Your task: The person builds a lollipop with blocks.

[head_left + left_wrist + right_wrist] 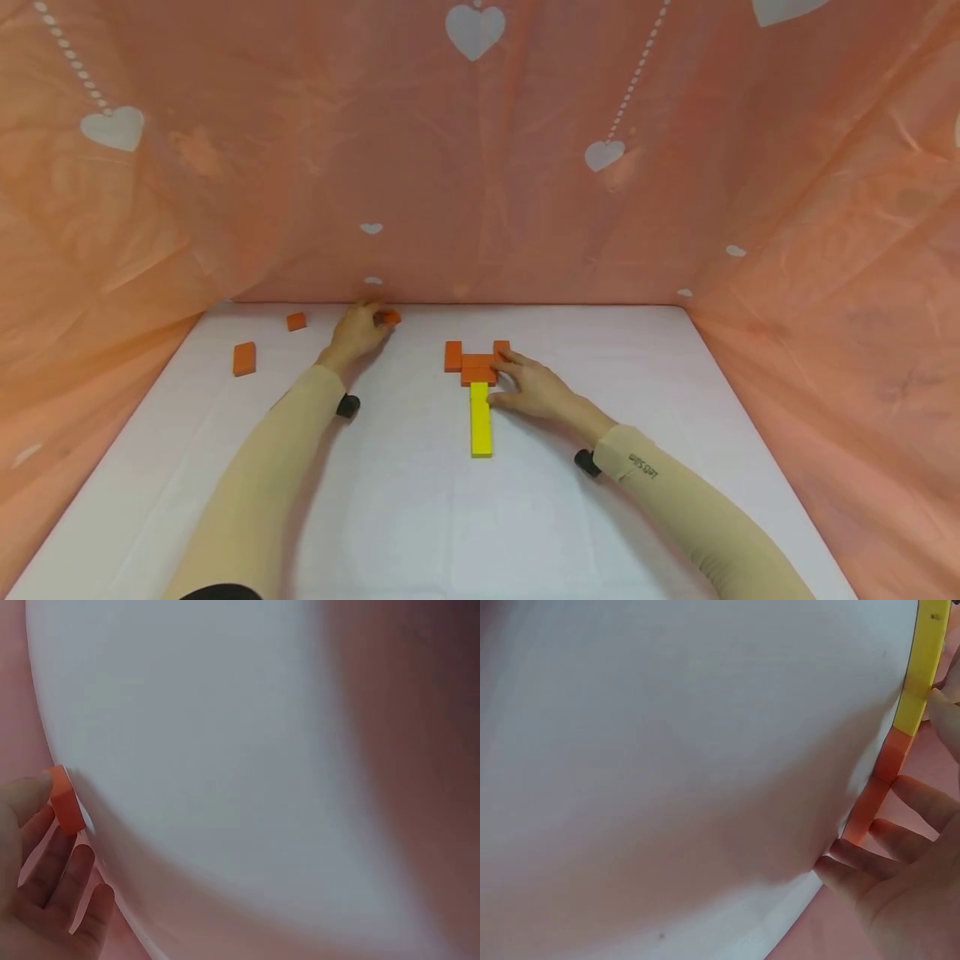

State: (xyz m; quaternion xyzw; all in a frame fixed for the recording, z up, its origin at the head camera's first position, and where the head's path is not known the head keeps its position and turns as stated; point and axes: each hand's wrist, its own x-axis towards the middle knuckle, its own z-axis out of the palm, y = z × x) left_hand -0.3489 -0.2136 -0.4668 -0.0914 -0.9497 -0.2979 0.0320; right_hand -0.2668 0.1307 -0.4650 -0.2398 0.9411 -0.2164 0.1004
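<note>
Nearest, two beige sleeves [255, 467] reach in over the white table [450, 533], and a small black device [587, 462] sits by the right wrist. Past them, the yellow strip [481, 425] lies in the middle of the table, pointing away; it may be two pieces end to end, but the seam is hard to make out. At its far end two orange crosspieces [477, 377] lie crosswise, one beyond the other, with a left side block [453, 356] and a right side block [502, 346] flanking them and reaching farther out.

The right hand [540, 390] grasps nothing: its fingers are extended, the tips resting on the right side of the orange pieces, the thumb at the yellow strip's right edge. Well to the left lies a larger loose block [244, 359], with a smaller loose block [296, 321] beyond it. Near the table's far edge, the left hand [357, 333] pinches an orange block [392, 317] between thumb and fingers. The heart-patterned curtain [480, 183] rises behind.

Uneven fingertip pressure from the right hand could skew the side block or open the joints, since nothing visible fastens them. A loose pinch could drop the held block at the far edge. No container shows; the unheld blocks lie directly on the table.
</note>
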